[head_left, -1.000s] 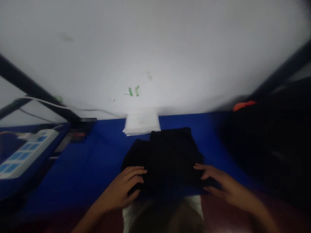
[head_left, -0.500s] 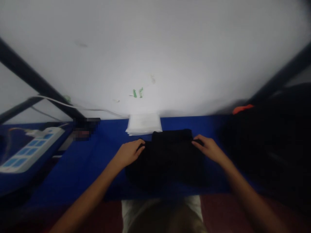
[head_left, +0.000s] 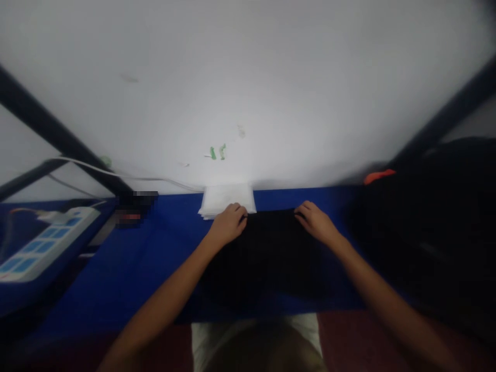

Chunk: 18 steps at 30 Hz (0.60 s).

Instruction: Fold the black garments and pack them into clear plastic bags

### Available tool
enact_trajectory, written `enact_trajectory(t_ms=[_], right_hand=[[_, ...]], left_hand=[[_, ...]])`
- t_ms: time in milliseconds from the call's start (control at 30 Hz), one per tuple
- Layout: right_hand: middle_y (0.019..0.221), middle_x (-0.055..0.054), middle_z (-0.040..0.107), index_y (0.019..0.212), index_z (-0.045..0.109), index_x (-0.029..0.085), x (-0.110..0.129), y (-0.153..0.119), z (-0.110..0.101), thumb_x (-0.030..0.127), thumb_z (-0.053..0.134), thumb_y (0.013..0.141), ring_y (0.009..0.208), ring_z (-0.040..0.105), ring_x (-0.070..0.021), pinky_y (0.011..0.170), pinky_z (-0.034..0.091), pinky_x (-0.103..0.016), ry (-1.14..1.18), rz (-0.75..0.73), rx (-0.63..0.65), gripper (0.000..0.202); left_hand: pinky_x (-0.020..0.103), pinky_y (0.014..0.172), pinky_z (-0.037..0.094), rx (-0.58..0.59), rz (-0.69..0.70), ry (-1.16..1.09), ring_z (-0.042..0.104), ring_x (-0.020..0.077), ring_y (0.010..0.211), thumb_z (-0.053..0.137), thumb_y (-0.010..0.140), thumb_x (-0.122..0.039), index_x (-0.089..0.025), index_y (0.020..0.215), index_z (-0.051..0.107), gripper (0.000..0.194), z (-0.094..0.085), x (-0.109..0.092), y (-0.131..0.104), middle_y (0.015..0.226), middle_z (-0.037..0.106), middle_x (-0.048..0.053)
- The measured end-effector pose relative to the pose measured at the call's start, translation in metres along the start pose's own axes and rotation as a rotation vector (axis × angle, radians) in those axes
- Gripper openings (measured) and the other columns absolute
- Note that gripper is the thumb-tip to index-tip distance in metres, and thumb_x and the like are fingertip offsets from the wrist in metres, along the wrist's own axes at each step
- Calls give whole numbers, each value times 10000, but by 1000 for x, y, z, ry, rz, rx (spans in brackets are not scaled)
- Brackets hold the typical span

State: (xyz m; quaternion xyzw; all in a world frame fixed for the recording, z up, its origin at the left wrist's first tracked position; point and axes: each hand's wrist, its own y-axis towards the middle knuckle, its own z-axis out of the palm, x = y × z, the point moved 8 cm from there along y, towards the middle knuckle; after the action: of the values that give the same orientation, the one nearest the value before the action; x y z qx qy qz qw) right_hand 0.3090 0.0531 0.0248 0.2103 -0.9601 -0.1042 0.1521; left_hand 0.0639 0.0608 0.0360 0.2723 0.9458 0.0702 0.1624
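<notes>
A dark piece of cloth (head_left: 271,253), black and partly lost in shadow, lies on the blue surface in front of me. At its far left corner my left hand (head_left: 230,223) pinches the edge, fingers closed. My right hand (head_left: 312,221) grips the far right corner between thumb and fingers. The cloth's far edge runs fairly straight between both hands. Just beyond my left hand sits a stack of white sheets or packets (head_left: 227,199), its near right edge touching or close to the cloth. Folds in the black fabric are too dark to make out.
On the left a white power strip (head_left: 50,240) with blue sockets lies beside dark frame bars. A white cable (head_left: 155,179) runs along the wall. A large black pile (head_left: 434,243) with an orange item (head_left: 380,176) fills the right side of the blue surface (head_left: 147,263).
Both hands have moved inward and slightly away from me, to the cloth's far corners. The raised far flap now lines up with the hands as one straight edge.
</notes>
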Motion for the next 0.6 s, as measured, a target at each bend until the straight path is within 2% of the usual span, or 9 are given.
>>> enact_trajectory(t_ms=[67, 133, 233, 300, 367, 467, 533, 600], right_hand=[[1018, -101, 582, 1021, 602, 220, 12, -20, -17, 253, 429, 963, 973, 571, -247, 846, 518, -403, 100, -67, -11, 185], [1057, -94, 578, 1012, 601, 234, 25, -45, -28, 235, 438, 961, 1006, 566, -237, 861, 511, -391, 166, -128, 63, 170], [1084, -84, 579, 1003, 618, 251, 34, -79, -31, 226, 452, 952, 982, 582, -227, 829, 519, -381, 177, -124, 205, 175], [1070, -79, 588, 988, 635, 254, 36, -91, -27, 259, 488, 940, 945, 597, -224, 800, 529, -377, 187, -101, 262, 154], [1049, -79, 597, 974, 650, 251, 38, -95, -22, 317, 511, 938, 927, 604, -225, 792, 535, -380, 196, -85, 282, 158], [979, -80, 613, 948, 650, 238, 39, -90, -19, 365, 486, 956, 896, 601, -228, 791, 534, -389, 191, -64, 246, 207], [935, -77, 618, 940, 635, 234, 41, -82, -21, 350, 450, 974, 878, 595, -227, 791, 530, -391, 188, -56, 201, 221], [928, -77, 620, 946, 619, 232, 47, -74, -23, 328, 419, 987, 878, 590, -227, 795, 524, -390, 188, -59, 162, 226]], left_hand=[[346, 795, 506, -61, 52, -64, 559, 222, 968, 487, 891, -196, -206, 961, 574, 112, -16, -12, -19, 985, 591, 61], [345, 818, 495, -49, 133, -130, 556, 208, 948, 499, 877, -177, -204, 944, 573, 104, -24, -29, -43, 975, 598, 55], [324, 807, 493, 87, 213, -196, 570, 183, 873, 516, 875, -154, -205, 907, 590, 95, -16, -50, -78, 922, 614, 37], [321, 827, 499, 111, 215, -221, 587, 178, 881, 524, 888, -167, -219, 941, 613, 116, -8, -54, -96, 947, 628, 36], [342, 870, 502, -18, 107, -193, 597, 198, 961, 520, 910, -212, -237, 1036, 615, 160, -10, -39, -108, 1033, 629, 54], [436, 894, 494, -282, -225, 27, 591, 276, 1030, 526, 919, -337, -213, 1145, 570, 261, -21, 5, -133, 1088, 623, 110], [454, 828, 513, -300, -417, 177, 608, 313, 998, 531, 906, -424, -182, 1167, 546, 355, -22, 31, -149, 1060, 637, 132], [408, 735, 537, -253, -505, 217, 634, 310, 972, 505, 912, -445, -182, 1186, 527, 380, -20, 46, -159, 1058, 652, 126]])
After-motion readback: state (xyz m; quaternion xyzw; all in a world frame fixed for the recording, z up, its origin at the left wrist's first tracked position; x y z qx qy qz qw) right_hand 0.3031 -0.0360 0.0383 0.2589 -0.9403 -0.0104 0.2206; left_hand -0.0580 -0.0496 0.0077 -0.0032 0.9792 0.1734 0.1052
